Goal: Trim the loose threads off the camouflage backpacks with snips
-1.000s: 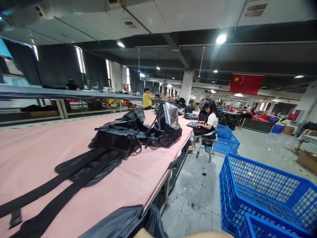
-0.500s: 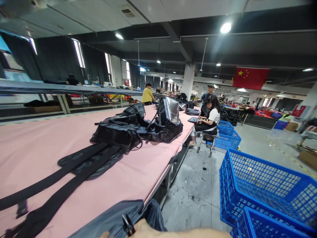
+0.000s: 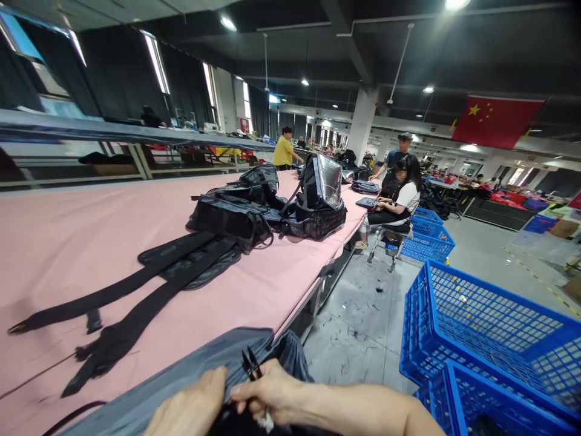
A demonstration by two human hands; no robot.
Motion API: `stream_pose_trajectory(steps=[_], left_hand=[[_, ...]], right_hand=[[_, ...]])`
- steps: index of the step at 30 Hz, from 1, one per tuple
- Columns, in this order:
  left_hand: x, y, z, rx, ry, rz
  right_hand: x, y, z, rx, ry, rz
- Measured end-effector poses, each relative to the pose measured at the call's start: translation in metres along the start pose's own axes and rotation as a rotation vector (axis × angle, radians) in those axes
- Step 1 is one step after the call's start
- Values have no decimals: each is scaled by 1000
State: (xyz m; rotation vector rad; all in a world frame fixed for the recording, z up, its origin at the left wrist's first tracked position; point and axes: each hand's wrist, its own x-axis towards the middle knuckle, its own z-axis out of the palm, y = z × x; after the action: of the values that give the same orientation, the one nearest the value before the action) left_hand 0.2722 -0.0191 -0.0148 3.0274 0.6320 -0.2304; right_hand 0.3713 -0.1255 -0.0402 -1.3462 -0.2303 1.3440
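At the bottom edge my right hand (image 3: 267, 393) is closed around small black snips (image 3: 250, 365) whose blades stick up above the fingers. My left hand (image 3: 193, 409) lies beside it, fingers together, pressing on a grey fabric piece (image 3: 172, 381) that hangs over the near edge of the pink table (image 3: 68, 242). The two hands almost touch. Black backpack straps (image 3: 136, 300) stretch across the table to a pile of black backpacks (image 3: 272, 209).
Blue plastic crates (image 3: 490, 339) stand on the grey floor to my right. A person sits on a stool (image 3: 390, 233) at the table's far end, and other people stand behind. Another long table (image 3: 113, 133) runs at the left.
The view has tipped downward. Both hands have come into sight at the bottom, the right one with the snips, on the grey fabric.
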Motion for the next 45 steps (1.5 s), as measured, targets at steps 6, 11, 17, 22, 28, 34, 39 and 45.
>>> stream_pose_trajectory(steps=[6,11,17,22,28,34,39,45], left_hand=[[-21,-18,-19,-414,44,9],[-24,-6,-30,-247,3,47],[-18,-20,-29,-388,6,98],[-20,-10,-32,-196,-24,93],[-22,9,-34,-39,-27,93],[-31,-16,-32,-355,97,-132],[-39,-23,-26,-389,110,19],[-36,-7,-32,-61,51,105]], right_hand=[[-2,8,-2,-111,-22,-87],[9,15,-10,-146,-38,-116],[9,18,-14,-185,-63,-167],[13,20,-15,-197,-31,-192],[15,19,-14,-209,-13,-195],[13,19,-15,-212,-32,-203],[14,19,-16,-225,-31,-194],[14,18,-14,-248,-9,-197]])
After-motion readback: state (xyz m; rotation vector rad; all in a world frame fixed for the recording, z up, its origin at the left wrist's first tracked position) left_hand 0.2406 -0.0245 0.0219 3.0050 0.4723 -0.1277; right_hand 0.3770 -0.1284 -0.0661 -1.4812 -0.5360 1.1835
